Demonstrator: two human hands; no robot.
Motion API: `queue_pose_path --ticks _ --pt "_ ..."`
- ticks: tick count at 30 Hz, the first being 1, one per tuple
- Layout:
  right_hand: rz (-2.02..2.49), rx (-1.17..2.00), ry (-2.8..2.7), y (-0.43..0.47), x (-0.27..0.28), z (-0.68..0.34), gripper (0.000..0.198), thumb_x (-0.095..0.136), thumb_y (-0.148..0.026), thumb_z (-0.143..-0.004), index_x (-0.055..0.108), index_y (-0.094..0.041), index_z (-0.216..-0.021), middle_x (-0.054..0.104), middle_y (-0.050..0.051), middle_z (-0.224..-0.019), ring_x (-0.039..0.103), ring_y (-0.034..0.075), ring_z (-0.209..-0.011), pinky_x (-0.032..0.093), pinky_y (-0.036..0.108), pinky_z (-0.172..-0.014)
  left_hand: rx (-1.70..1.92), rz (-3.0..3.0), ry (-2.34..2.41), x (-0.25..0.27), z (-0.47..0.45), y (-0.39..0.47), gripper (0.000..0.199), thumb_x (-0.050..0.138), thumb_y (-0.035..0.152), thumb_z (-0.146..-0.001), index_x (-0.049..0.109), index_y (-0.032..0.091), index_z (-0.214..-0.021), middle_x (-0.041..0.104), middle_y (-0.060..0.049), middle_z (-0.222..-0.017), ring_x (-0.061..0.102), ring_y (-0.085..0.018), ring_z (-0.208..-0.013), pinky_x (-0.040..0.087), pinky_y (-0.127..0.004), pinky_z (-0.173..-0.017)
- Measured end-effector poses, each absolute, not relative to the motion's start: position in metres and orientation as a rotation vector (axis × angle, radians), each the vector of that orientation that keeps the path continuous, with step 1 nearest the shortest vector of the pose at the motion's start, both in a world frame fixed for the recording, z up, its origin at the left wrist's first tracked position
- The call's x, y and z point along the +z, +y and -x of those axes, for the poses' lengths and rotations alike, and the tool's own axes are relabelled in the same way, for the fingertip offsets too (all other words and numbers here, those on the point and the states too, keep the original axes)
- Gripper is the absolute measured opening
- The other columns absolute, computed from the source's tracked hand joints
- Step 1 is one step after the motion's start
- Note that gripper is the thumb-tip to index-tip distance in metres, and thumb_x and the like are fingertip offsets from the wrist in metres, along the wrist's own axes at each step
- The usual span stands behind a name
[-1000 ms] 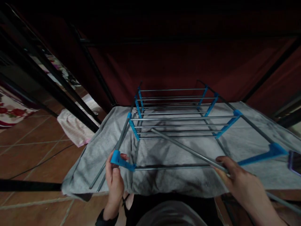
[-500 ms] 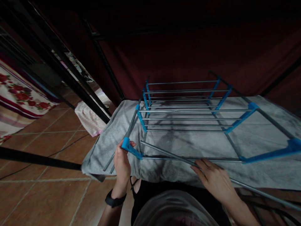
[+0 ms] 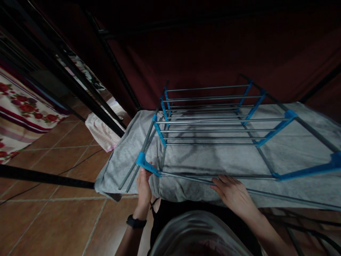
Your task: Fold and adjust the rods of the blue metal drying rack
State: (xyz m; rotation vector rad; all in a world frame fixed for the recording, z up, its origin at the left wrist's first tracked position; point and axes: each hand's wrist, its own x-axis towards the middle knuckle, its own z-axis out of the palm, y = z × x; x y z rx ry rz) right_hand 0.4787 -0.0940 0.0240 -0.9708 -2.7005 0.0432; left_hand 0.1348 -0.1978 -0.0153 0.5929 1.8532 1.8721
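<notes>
A rack (image 3: pixel 211 131) of grey metal tubes and blue plastic brackets stands in front of me. My left hand (image 3: pixel 144 185) is closed around the near left blue bracket (image 3: pixel 146 165), with its fingers partly hidden behind the plastic. A long loose metal tube (image 3: pixel 290 199) lies in the grip of my right hand (image 3: pixel 231 192), slanting low across the front. The tube's left tip is at the inner end of that bracket, beside a fitted crossbar; I cannot tell whether it sits in a hole. Two tube ends (image 3: pixel 125 181) stick out below the left side.
The rack rests on a grey cloth (image 3: pixel 202 158) over a raised surface. A dark red curtain (image 3: pixel 213 53) hangs behind it. Black metal posts (image 3: pixel 74 92) stand at the left, with a striped cloth (image 3: pixel 102 131) near the tiled floor (image 3: pixel 53 220).
The tube's left tip has come down from above to the bracket's inner end. My left hand has slid along the bracket, and my right hand has moved slightly left with the tube.
</notes>
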Motion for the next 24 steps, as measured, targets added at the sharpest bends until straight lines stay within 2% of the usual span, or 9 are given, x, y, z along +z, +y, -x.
queue_pose_path --ticks 4,9,16,21,24 --pt "0.956 0.052 -2.7 -0.09 0.021 -0.477 0.023 0.051 -0.034 -0.105 0.07 -0.021 -0.103 0.067 0.005 -0.093 0.062 0.02 -0.081 0.042 0.034 -0.074 1.849 -0.603 1.905 -0.018 -0.138 -0.199 0.062 0.051 0.067 -0.092 0.074 0.014 -0.114 0.076 -0.013 -0.108 0.071 -0.027 -0.103 0.053 -0.043 -0.099" --pt "0.923 0.038 -2.711 -0.086 0.017 -0.476 0.022 0.052 -0.033 -0.104 0.071 -0.022 -0.104 0.068 0.005 -0.096 0.062 0.02 -0.082 0.044 0.035 -0.075 1.864 -0.555 1.892 -0.02 -0.141 -0.201 0.05 0.063 0.063 -0.086 0.072 0.016 -0.099 0.074 -0.008 -0.097 0.07 -0.022 -0.089 0.056 -0.037 -0.085" --pt "0.969 0.058 -2.714 -0.08 0.006 -0.472 0.019 0.056 -0.032 -0.103 0.071 -0.022 -0.109 0.068 0.006 -0.104 0.063 0.022 -0.091 0.046 0.037 -0.082 1.886 -0.465 1.97 -0.041 -0.146 -0.217 0.045 0.07 0.058 -0.081 0.067 0.019 -0.103 0.069 -0.005 -0.098 0.066 -0.019 -0.086 0.054 -0.03 -0.075" --pt "1.084 0.123 -2.711 -0.083 0.006 -0.463 0.014 0.058 -0.029 -0.101 0.07 -0.022 -0.104 0.068 0.005 -0.105 0.063 0.023 -0.095 0.047 0.038 -0.085 1.718 -0.749 2.156 -0.059 -0.155 -0.24 0.04 0.067 0.057 -0.085 0.067 0.02 -0.101 0.069 -0.004 -0.091 0.066 -0.02 -0.084 0.055 -0.031 -0.075" --pt "1.152 0.19 -2.701 -0.082 0.006 -0.457 0.01 0.062 -0.028 -0.099 0.068 -0.021 -0.098 0.067 0.005 -0.104 0.062 0.022 -0.096 0.048 0.037 -0.085 1.505 -1.184 2.223 -0.061 -0.164 -0.248 0.026 0.058 0.046 -0.094 0.069 0.023 -0.1 0.072 -0.005 -0.094 0.069 -0.023 -0.09 0.057 -0.036 -0.082"
